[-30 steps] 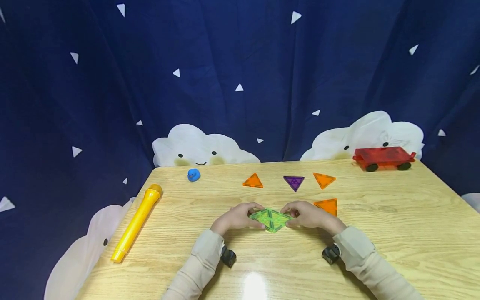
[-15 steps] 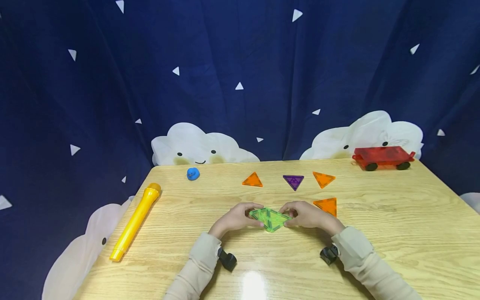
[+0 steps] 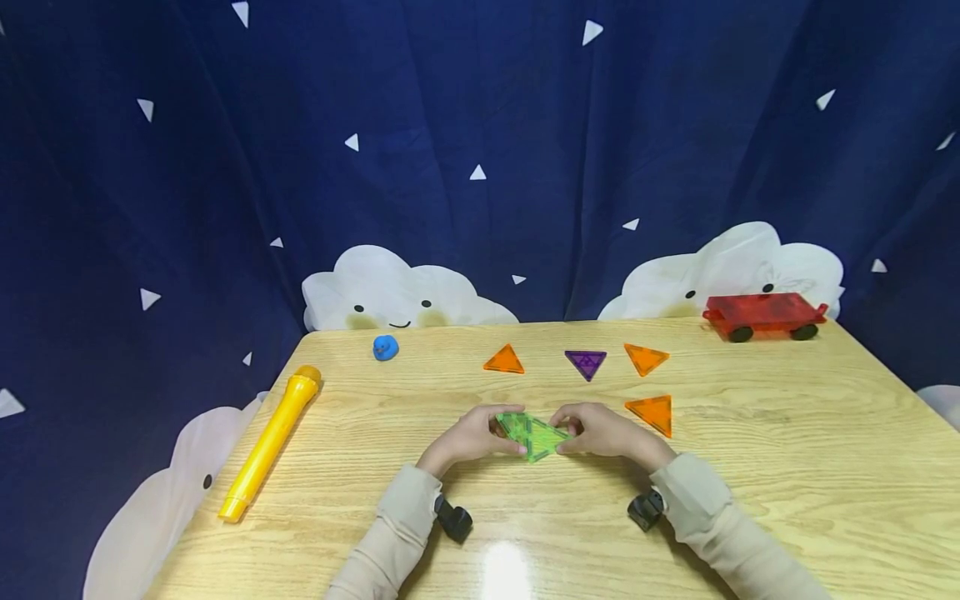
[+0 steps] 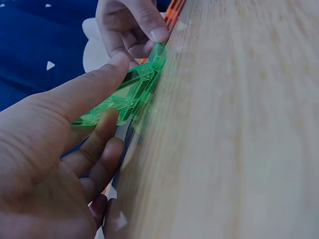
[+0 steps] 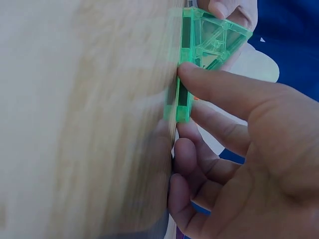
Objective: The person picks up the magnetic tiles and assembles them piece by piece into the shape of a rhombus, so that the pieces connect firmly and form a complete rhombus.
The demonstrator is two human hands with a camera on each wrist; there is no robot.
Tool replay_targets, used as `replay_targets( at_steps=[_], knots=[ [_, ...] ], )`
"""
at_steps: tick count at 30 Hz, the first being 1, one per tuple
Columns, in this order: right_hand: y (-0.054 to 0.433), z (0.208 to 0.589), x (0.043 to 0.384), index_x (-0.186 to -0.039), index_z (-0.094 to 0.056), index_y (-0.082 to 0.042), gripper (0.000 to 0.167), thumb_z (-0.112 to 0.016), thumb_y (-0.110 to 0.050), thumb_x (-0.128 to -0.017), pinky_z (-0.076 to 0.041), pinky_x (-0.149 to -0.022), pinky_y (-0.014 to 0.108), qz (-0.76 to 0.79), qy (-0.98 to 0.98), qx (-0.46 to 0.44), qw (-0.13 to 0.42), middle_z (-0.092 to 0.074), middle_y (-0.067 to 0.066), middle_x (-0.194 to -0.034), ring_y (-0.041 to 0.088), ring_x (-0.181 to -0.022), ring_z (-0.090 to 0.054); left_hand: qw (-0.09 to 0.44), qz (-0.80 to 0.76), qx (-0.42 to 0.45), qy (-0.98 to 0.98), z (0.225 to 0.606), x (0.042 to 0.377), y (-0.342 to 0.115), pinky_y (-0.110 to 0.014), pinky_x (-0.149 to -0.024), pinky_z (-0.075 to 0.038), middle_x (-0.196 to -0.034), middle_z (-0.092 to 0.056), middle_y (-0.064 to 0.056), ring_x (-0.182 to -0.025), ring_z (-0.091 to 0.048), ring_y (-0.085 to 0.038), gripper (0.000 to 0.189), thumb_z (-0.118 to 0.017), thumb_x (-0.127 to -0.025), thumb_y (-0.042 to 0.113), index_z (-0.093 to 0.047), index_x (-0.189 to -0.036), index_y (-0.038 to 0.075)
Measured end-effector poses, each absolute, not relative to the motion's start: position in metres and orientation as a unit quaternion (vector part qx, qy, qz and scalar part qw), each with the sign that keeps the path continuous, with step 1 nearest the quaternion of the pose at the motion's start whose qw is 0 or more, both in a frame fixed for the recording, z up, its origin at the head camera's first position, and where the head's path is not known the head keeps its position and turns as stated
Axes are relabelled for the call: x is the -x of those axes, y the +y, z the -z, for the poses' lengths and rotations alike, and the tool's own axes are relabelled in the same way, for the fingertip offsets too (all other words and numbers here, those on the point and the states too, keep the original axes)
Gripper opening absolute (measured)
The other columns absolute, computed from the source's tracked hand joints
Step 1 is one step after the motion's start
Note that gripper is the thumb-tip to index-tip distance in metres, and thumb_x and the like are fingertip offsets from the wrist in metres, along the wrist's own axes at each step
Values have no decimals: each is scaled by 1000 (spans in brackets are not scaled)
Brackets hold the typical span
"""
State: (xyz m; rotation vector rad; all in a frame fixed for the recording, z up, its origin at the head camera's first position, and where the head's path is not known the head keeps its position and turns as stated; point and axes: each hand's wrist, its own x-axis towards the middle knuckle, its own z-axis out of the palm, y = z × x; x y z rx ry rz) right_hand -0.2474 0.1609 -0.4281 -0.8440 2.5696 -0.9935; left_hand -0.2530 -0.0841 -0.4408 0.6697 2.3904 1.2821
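Note:
Two translucent green magnetic triangle tiles meet along an edge at the middle of the table. My left hand (image 3: 476, 435) pinches the left magnetic tile (image 3: 514, 427) between thumb and fingers. In the right wrist view, that magnetic tile (image 5: 224, 37) stands tilted up from the wood. The right magnetic tile (image 3: 547, 439) lies flat, seen edge-on in the right wrist view. My right hand (image 3: 603, 432) pinches its outer corner, the thumb on top and the other fingers curled below. In the left wrist view, my left thumb and fingertips lie over the green frames (image 4: 127, 99).
Beyond the hands lie an orange triangle tile (image 3: 505, 359), a purple one (image 3: 587, 363) and two more orange tiles (image 3: 651, 414) on the right. A blue toy duck (image 3: 386, 347), a yellow toy microphone (image 3: 272, 443) and a red wheeled car base (image 3: 765, 316) stand further out.
The left green tile has tilted up from lying nearly flat. My right hand has shifted slightly left with the right tile, toward my left hand, which has barely moved.

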Motion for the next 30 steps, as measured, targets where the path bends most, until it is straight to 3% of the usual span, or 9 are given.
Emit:
replay_targets(
  at_steps=[11, 20, 25, 30],
  knots=[
    [156, 428, 246, -110, -64, -1, 32, -73, -13, -82, -35, -57, 22, 355, 888, 261, 133, -49, -1, -73, 10, -63, -40, 169, -447, -242, 844, 440, 253, -85, -24, -64, -45, -90, -59, -1, -76, -53, -13, 65, -78, -80, 19, -50, -138, 9],
    [153, 433, 251, -117, -62, -1, 39, -64, -30, -91, -37, -58, 25, 402, 879, 226, 124, -55, 2, -82, 14, -69, -44, 167, -442, -236, 849, 440, 251, -86, -23, -63, -42, -86, -57, 0, -73, -50, -11, 60, -74, -83, 20, -51, -137, 7],
    [148, 437, 258, -121, -60, -2, 43, -63, -33, -92, -47, -77, 35, 412, 883, 208, 83, -60, 7, -102, 20, -89, -55, 161, -436, -234, 854, 440, 250, -86, -27, -70, -42, -98, -58, -2, -76, -49, -12, 60, -74, -84, 23, -51, -137, 8],
    [139, 436, 265, -132, -52, -5, 55, -63, -39, -91, -37, -100, 53, 408, 889, 199, 65, -53, 15, -129, 35, -120, -49, 159, -429, -236, 857, 440, 250, -87, -32, -77, -43, -122, -57, -8, -82, -50, -13, 59, -73, -84, 25, -51, -137, 10]
  ],
)
